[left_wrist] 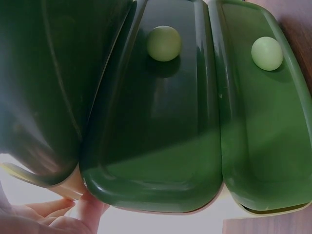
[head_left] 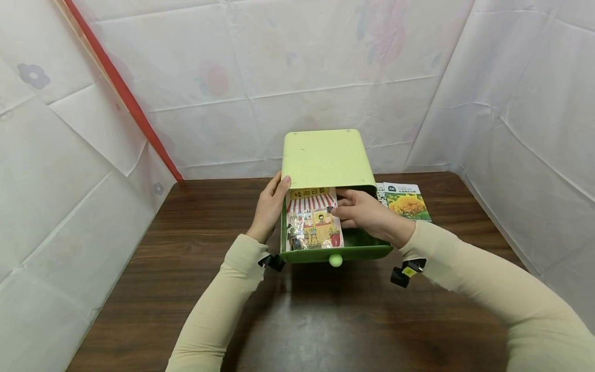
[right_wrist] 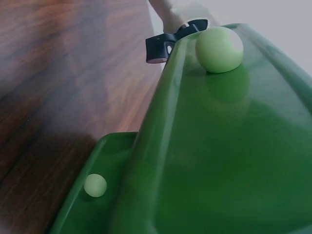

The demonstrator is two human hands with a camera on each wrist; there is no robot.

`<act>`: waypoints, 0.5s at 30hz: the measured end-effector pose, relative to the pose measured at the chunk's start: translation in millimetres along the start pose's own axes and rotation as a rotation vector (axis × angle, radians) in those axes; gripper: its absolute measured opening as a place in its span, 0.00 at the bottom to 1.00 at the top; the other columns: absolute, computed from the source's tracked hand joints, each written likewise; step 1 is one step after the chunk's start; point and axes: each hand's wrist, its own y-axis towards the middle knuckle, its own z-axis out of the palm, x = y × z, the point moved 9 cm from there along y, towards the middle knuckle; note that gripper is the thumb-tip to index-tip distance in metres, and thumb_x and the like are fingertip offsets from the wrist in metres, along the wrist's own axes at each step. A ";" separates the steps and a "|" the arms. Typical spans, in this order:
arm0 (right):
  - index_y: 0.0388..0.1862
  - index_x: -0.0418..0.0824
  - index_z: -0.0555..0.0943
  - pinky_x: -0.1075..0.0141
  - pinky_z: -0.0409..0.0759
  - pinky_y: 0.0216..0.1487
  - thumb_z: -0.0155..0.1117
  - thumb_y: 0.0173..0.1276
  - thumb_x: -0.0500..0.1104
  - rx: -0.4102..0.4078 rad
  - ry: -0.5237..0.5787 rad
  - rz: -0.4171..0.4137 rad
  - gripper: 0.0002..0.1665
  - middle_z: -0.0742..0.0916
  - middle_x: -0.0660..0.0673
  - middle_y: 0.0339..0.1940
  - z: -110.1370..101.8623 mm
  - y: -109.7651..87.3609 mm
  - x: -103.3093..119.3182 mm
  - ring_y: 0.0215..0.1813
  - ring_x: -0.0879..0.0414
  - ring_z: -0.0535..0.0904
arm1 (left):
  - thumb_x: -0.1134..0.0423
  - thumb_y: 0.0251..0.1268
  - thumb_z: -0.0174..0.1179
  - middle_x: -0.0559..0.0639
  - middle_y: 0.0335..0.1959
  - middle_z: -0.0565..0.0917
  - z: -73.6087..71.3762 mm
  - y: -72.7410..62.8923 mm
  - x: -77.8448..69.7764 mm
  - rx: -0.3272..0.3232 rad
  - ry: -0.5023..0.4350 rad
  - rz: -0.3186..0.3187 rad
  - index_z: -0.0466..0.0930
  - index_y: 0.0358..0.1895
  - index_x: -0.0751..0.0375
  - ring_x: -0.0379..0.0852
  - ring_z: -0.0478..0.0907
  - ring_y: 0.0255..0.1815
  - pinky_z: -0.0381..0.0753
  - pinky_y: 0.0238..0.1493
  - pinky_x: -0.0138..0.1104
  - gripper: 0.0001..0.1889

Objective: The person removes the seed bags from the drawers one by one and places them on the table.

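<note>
Taking the drawer knob [head_left: 335, 260] as the centre of the clock, your pale sleeves come in from 8 o'clock and 3 o'clock, each with a dark wrist camera [head_left: 401, 277] at its cuff, over the brown wooden table [head_left: 372, 315]. The knob sits on the front of the pulled-out green drawer [head_left: 364, 238]; your left wrist view shows two more drawer fronts [left_wrist: 161, 122] below it. At 11 o'clock, inside the drawer's left part, lies the illustrated packet [head_left: 309, 219]. Your right hand [head_left: 367, 213], at 1 o'clock, reaches in with bent fingers at the packet's right edge; you cannot tell whether it pinches it. Your left hand [head_left: 268, 209], at 10 o'clock, rests along the cabinet's side, fingers extended, thumb on the top's front corner. The light-green cabinet [head_left: 327, 157] stands at 12 o'clock. Flower-picture packets [head_left: 408, 203] lie at 2 o'clock, before the white printed sheeting [head_left: 297, 67].
</note>
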 end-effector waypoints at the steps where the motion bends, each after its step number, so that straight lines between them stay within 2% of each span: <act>1: 0.81 0.35 0.39 0.53 0.77 0.64 0.51 0.76 0.35 -0.002 -0.006 0.008 0.44 0.70 0.30 0.70 0.0 0.2 -1.0 0.70 0.41 0.69 | 0.44 0.78 0.43 0.51 0.79 0.55 -0.1 0.0 0.0 -0.001 0.000 0.000 0.51 0.79 0.51 0.51 0.53 0.79 0.59 0.77 0.47 0.33; 5: 0.81 0.38 0.39 0.58 0.83 0.53 0.52 0.75 0.35 -0.013 -0.034 0.041 0.45 0.72 0.32 0.68 -0.4 1.5 -5.3 0.57 0.48 0.77 | 0.44 0.78 0.44 0.51 0.79 0.55 -0.4 -0.2 -0.3 -0.001 -0.006 0.001 0.51 0.79 0.51 0.51 0.53 0.79 0.59 0.77 0.47 0.33; 10: 0.81 0.38 0.38 0.62 0.85 0.44 0.53 0.73 0.33 0.005 -0.057 0.070 0.47 0.74 0.30 0.65 2.9 3.9 -10.2 0.41 0.55 0.80 | 0.44 0.77 0.44 0.51 0.79 0.55 -1.2 -0.2 -1.0 -0.007 -0.012 -0.004 0.52 0.79 0.51 0.51 0.54 0.79 0.59 0.76 0.47 0.33; 14: 0.81 0.38 0.39 0.62 0.85 0.41 0.53 0.73 0.32 -0.003 -0.065 0.077 0.47 0.78 0.35 0.55 3.3 3.8 -11.0 0.35 0.56 0.79 | 0.44 0.78 0.44 0.51 0.79 0.55 -1.1 -0.2 -0.9 -0.003 -0.005 -0.005 0.51 0.79 0.51 0.51 0.53 0.79 0.59 0.76 0.48 0.33; 15: 0.81 0.38 0.38 0.62 0.85 0.41 0.52 0.73 0.32 -0.007 -0.069 0.073 0.46 0.77 0.35 0.55 3.0 3.2 -10.3 0.36 0.56 0.79 | 0.44 0.78 0.44 0.50 0.79 0.55 -1.1 -0.2 -0.8 -0.001 -0.004 -0.004 0.51 0.79 0.51 0.51 0.53 0.79 0.59 0.76 0.48 0.33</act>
